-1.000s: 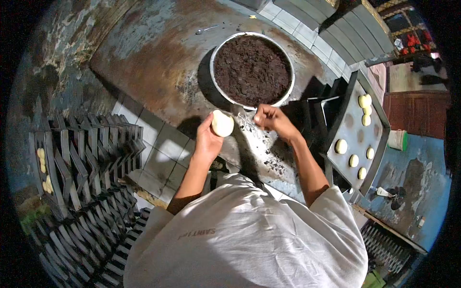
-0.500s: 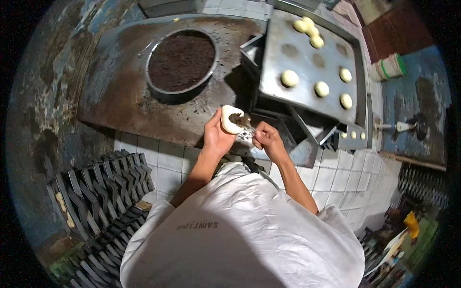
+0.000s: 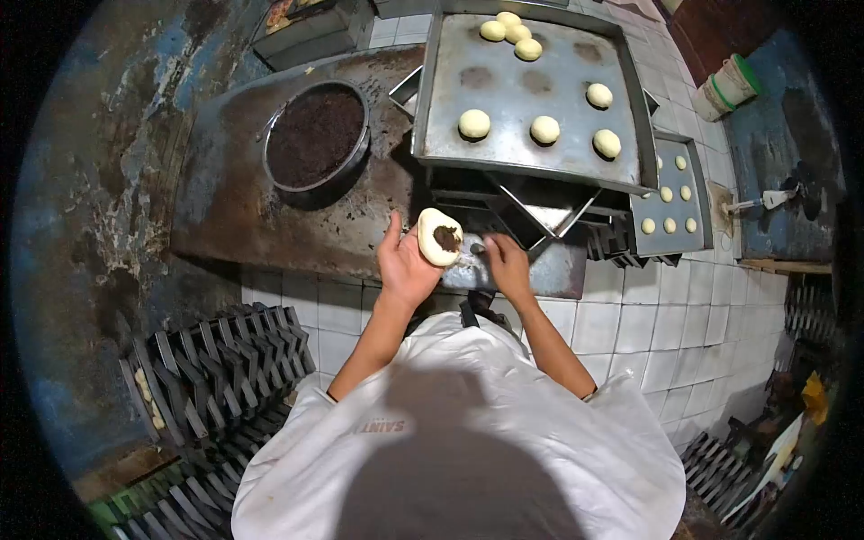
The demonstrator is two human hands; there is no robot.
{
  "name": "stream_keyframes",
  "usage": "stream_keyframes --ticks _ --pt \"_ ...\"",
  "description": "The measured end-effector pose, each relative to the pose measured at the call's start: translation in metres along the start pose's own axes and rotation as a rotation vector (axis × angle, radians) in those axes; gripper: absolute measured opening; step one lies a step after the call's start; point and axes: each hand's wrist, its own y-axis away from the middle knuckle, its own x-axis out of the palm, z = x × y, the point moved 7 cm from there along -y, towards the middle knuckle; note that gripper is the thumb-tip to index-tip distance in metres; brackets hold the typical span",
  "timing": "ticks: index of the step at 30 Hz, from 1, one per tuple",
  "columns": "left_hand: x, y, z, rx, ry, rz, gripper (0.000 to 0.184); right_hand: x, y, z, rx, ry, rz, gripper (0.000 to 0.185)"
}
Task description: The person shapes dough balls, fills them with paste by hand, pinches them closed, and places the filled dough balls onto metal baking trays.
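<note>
On my left hand (image 3: 409, 265) rests a pale, flattened piece of dough (image 3: 429, 227) with a lump of dark brown filling (image 3: 446, 238) in its middle. The thumb stands up beside the dough, and the palm supports it. Just to the right, apart from the dough, my right hand (image 3: 510, 270) is closed on a small metal filling tool (image 3: 478, 249); its exact kind is hard to make out. A round metal pan (image 3: 364, 144) full of crumbly dark brown filling (image 3: 315, 135) stands ahead and to the left on the worn table.
A metal tray (image 3: 504, 94) with several round dough balls (image 3: 544, 130) sits ahead to the right, on stacked trays. Beyond it lies another tray (image 3: 664, 241) of dough balls. Dark metal racks (image 3: 216, 364) stand low left. A white bucket (image 3: 724, 88) is far right.
The tool in my right hand has come away from the dough, leaving dark filling in its middle. My view has turned right, so the trays appear further left.
</note>
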Motion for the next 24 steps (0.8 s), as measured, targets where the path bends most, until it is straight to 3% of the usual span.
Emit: stream_keyframes --ticks 2,4,5,6,8,9,10,11,12,14,17,20,21,24 --pt "-0.004 0.0 0.007 -0.032 -0.036 0.04 0.064 0.016 -0.006 0.058 0.254 -0.681 0.178 0.051" --pt "0.003 0.003 0.01 -0.041 -0.074 0.064 0.057 0.025 -0.008 0.101 0.476 -1.019 0.435 0.058" --pt "0.0 0.001 0.005 0.014 -0.201 0.037 0.052 0.011 -0.003 0.133 0.63 -1.119 0.496 0.052" --pt "-0.004 0.001 -0.005 0.073 -0.328 0.006 0.047 0.01 -0.003 0.133 0.623 -1.118 0.5 0.052" --pt "-0.007 0.006 -0.019 0.075 -0.312 -0.067 0.039 -0.002 -0.011 0.15 0.19 -0.79 0.618 0.059" --pt "-0.004 0.011 -0.027 0.1 -0.62 -0.081 0.04 -0.007 -0.014 0.154 0.05 -0.595 0.611 0.074" --pt "-0.002 0.018 -0.033 0.122 -0.922 -0.099 0.042 -0.005 -0.014 0.157 0.048 -0.587 0.619 0.074" --pt "0.007 0.026 -0.036 0.071 -0.901 -0.143 0.056 -0.013 -0.016 0.171 -0.159 -0.235 0.521 0.075" --pt "0.007 0.033 -0.042 0.088 -0.875 -0.144 0.056 -0.016 -0.017 0.192 -0.372 0.126 0.422 0.075" --pt "0.013 0.044 -0.056 0.141 -1.03 -0.085 0.056 -0.008 -0.021 0.205 -0.377 0.097 0.443 0.065" --pt "0.017 0.057 -0.083 0.222 -1.022 -0.088 0.057 0.002 -0.029 0.218 -0.114 -0.195 0.345 0.033" --pt "0.003 0.063 -0.108 0.299 -1.0 -0.116 0.05 0.025 -0.026 0.22 0.01 -0.317 0.29 0.033" --pt "-0.001 0.065 -0.12 0.398 -0.836 -0.151 0.045 0.034 -0.02 0.227 0.093 -0.383 0.283 0.032" --pt "-0.005 0.072 -0.138 0.54 -0.603 -0.207 0.03 0.058 0.002 0.27 -0.045 -0.357 0.359 0.041"
